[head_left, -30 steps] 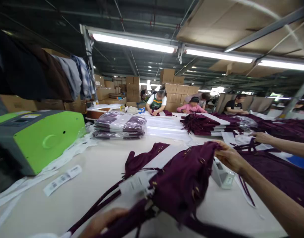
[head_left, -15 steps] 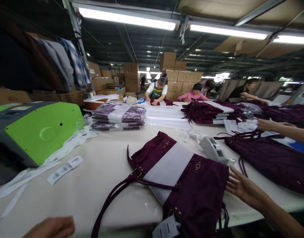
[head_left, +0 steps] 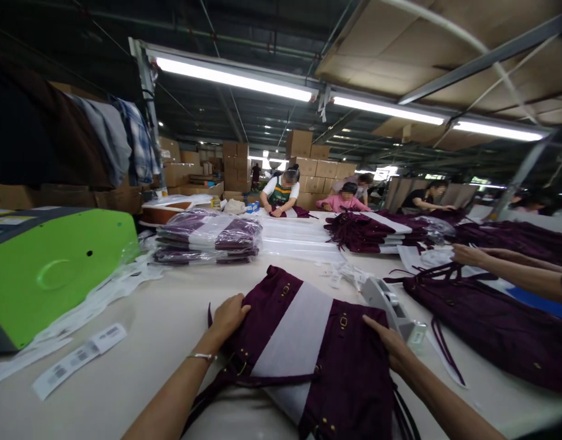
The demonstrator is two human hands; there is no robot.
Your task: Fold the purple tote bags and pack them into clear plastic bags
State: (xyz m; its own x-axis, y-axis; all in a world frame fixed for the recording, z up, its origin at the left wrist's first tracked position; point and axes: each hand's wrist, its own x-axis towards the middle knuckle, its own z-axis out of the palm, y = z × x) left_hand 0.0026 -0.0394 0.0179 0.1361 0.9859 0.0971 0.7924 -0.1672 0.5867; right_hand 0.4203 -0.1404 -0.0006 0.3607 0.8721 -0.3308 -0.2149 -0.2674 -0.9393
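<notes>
Plum handbag (head_left: pixel 317 360) lies flat on the desk (head_left: pixel 143 360) straight in front of you, its long axis running away from you with a slight lean, a white paper band (head_left: pixel 292 348) across its face. Your left grip (head_left: pixel 228 318), with a silver bangle (head_left: pixel 202 355) at the wrist, sits on the bag's upper left edge, fingers bent over the fabric; whether they pinch it or only press, you cannot tell. Your right grip (head_left: pixel 388 345) rests on the bag's right edge, fingers spread wide and flat, holding nothing, and is slightly nearer you than the left. Dark straps (head_left: pixel 207 400) trail from the bag's near end. Just beyond its right edge stands a grey dispenser (head_left: pixel 391 305); further right lies a second plum bag (head_left: pixel 487 324), with a co-worker's hands (head_left: pixel 468 256) reaching in above it. Left of the bag are barcode labels (head_left: pixel 79 360) and a green machine (head_left: pixel 55 275). Compared with half a second ago, your left hand has come up onto the bag, your right has moved onto its edge, and the tag at the near end no longer shows.
</notes>
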